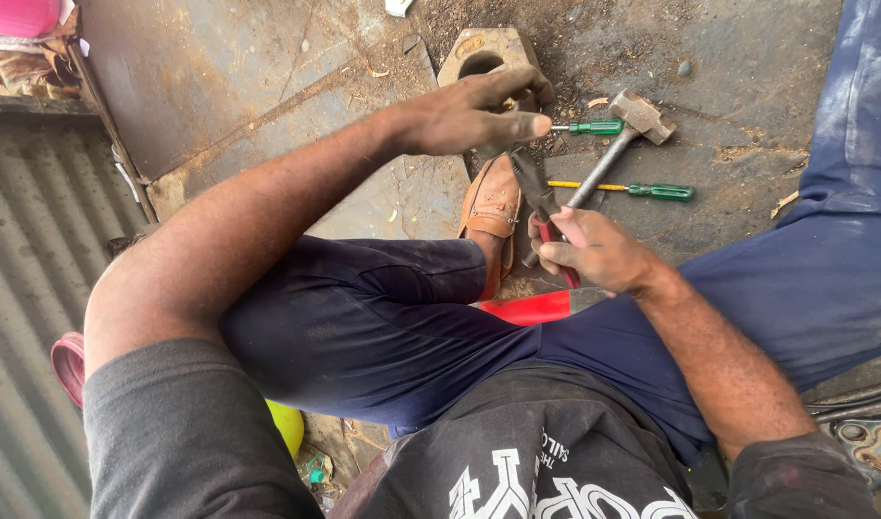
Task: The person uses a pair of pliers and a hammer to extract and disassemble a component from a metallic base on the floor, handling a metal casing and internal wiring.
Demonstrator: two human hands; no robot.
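Head view: pliers [536, 192] with red handles sit in the right hand [594, 252], fingers wrapped tight round the handles, dark jaws pointing up toward the left hand [474, 113]. Left hand's fingers are curled, pinching something small at the jaw tips — cannot tell what. Below the pliers, a tan shoe [491, 207] on the metal floor [267, 77]. Just beside — hammer [625, 130], two green-handled screwdrivers [652, 190]. Farther up, a metal block [486, 56] with a hole near the floor's top edge.
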